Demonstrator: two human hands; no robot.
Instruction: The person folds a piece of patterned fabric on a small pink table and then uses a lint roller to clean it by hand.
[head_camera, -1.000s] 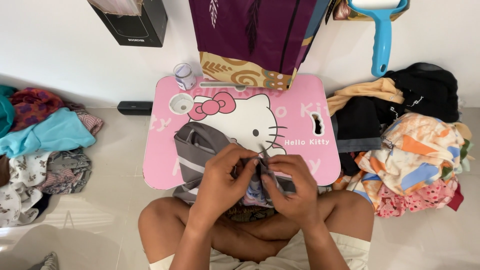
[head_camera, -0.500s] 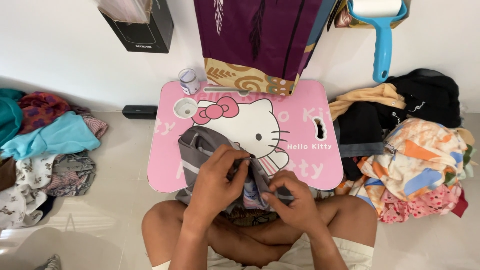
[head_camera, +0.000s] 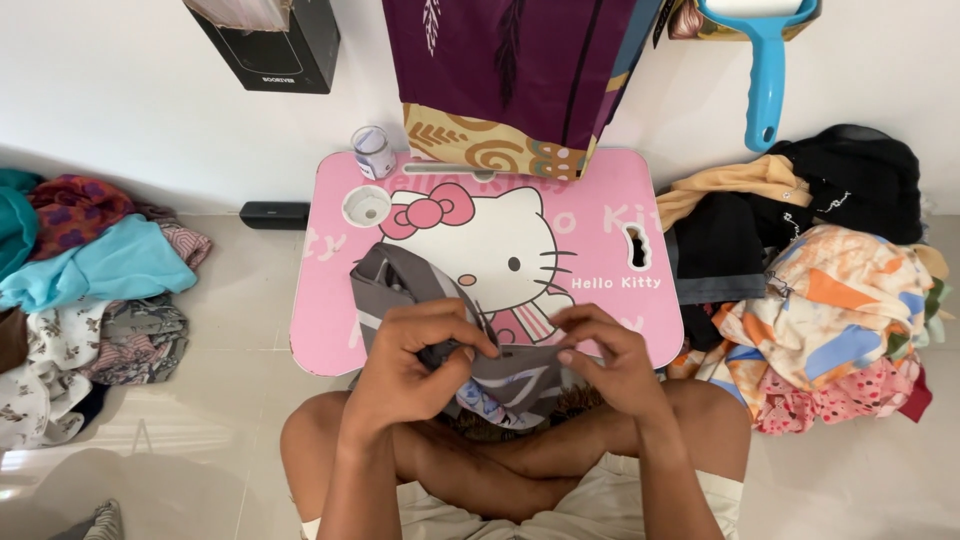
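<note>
Grey striped cloth (head_camera: 400, 285) sits pinched between left hand (head_camera: 415, 355) and, apparently, right hand (head_camera: 605, 360).

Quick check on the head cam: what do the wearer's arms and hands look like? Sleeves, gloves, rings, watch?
Both arms are bare up to the bottom edge of the picture, with no sleeves in view. The left hand and right hand are bare too: no gloves, and no rings, watch or wristband visible on the sides that show. No markings or bandages can be seen. The only clothing in sight is light-coloured shorts.
</note>
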